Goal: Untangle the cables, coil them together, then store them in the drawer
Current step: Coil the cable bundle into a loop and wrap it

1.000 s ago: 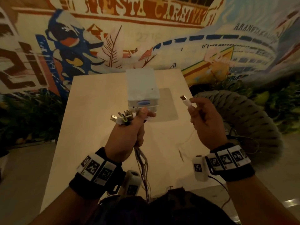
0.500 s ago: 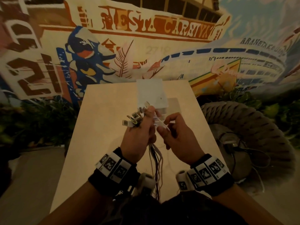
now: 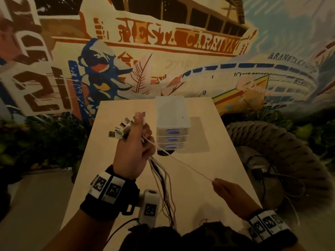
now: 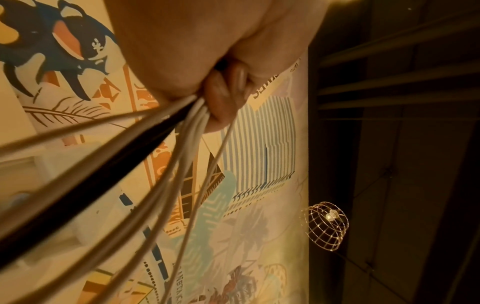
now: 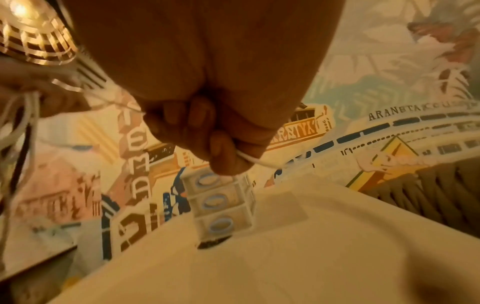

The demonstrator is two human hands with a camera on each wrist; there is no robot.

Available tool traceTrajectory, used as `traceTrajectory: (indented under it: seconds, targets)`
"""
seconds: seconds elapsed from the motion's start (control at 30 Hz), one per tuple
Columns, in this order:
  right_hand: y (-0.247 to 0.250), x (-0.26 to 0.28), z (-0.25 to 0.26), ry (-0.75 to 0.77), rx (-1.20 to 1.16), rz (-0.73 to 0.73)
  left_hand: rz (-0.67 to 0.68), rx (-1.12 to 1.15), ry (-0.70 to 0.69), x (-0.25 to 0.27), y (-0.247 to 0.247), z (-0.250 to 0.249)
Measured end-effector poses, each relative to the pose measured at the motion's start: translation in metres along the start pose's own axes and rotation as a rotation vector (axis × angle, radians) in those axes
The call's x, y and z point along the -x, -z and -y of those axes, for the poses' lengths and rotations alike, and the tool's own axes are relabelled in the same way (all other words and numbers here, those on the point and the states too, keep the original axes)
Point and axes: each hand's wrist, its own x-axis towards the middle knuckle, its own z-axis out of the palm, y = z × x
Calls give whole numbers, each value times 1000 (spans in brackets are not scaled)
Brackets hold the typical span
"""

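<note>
My left hand [image 3: 135, 147] is raised over the table and grips a bundle of cables [image 3: 164, 180], white ones and a black one. Their USB plugs [image 3: 123, 128] fan out above the fist. The loose lengths hang down toward my lap; in the left wrist view the cables [image 4: 166, 148] leave the curled fingers [image 4: 221, 107]. My right hand [image 3: 230, 194], lower right, pinches one thin white cable [image 3: 184, 164] stretched taut from the left fist; the right wrist view shows the cable [image 5: 255, 161] held by its fingers [image 5: 226, 158]. A small white three-drawer unit [image 3: 172, 127] stands behind, drawers closed.
The pale table [image 3: 208, 178] reaches to a painted mural wall [image 3: 163, 51]. A woven rope chair [image 3: 282, 151] sits off the table's right edge, with dark plants to the left. A small dark object [image 3: 165, 152] lies in front of the drawer unit.
My right hand brought a plug end to the left fist, then drew back down and right, pulling one white cable taut. The left hand rose slightly with the bundle.
</note>
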Motion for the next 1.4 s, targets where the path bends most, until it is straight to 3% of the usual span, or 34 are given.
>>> traceTrajectory:
  seconds: [0.3,0.43,0.53,0.63,0.73,0.83,0.93,1.03,1.17,1.3,1.4]
  targets:
    - [-17,45,-51,-342,139,124,-24,90,-60,-14,4,-27]
    - [-20,55,-73,-406,120,152,-15,60,-45,-12,0,-22]
    - [-14,50,-68,-320,231,369,7,-34,-68,-7,-8,-13]
    - [8,45,-27,-231,409,534,97,-94,-62,-1,-18,-5]
    - [38,23,49,-70,428,363,204,-155,-16,4,-25,0]
    - [51,5,141,237,256,194,352,-250,-13,9,-37,2]
    - [37,-21,198,383,-20,333,369,-372,-48,13,-49,-1]
    - [12,-48,213,333,-317,413,256,-398,-77,10,-50,-15]
    - [-10,-53,217,155,-540,466,186,-237,-10,3,-45,-29]
    - [-19,-51,219,138,-436,525,170,-192,71,5,-38,-34]
    - [-18,-49,222,115,-277,468,113,-221,114,3,-34,-33]
